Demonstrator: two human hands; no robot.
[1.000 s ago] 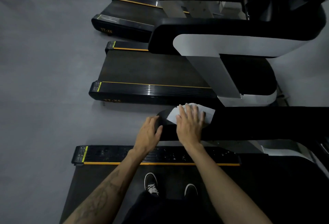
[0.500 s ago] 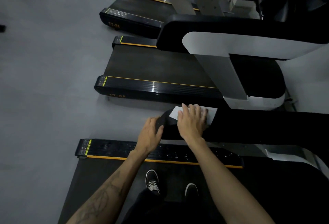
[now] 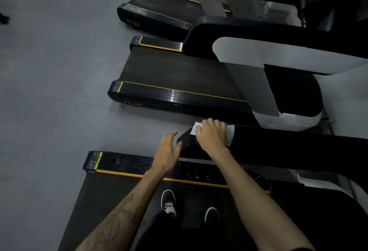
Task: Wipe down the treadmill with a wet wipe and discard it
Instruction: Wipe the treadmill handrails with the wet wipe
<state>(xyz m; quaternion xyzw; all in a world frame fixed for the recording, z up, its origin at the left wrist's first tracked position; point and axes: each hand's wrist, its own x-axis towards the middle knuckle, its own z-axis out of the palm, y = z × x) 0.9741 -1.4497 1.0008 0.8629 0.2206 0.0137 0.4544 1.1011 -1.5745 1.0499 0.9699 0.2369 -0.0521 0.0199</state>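
1. Person stands on the belt of the nearest treadmill [image 3: 123, 197], both shoes [image 3: 168, 201] pointing toward its side rail [image 3: 127, 164].
2. Right hand [image 3: 212, 136] sits on the end of that treadmill's black handrail [image 3: 288, 147], fingers curled over the far edge, pressing a white wet wipe [image 3: 230, 131] onto it.
3. Wipe is draped over the top of the handrail near its tip: one corner sticks out left of the knuckles, the rest shows to the right of the hand. Middle part is hidden under the palm.
4. Left hand [image 3: 167, 152] is just beside the handrail's tip, fingers spread and relaxed, holding nothing. Thumb looks to be against the tip, but can't tell for sure if it touches.
5. Left forearm has a tattoo [image 3: 117, 224]; both arms are bare.
6. Two more treadmills run parallel beyond: the middle one [image 3: 175, 75] with a grey and black upright, the far one [image 3: 159, 11] partly cut off at the top edge.
7. Grey floor [image 3: 49, 81] to the left of all three machines.
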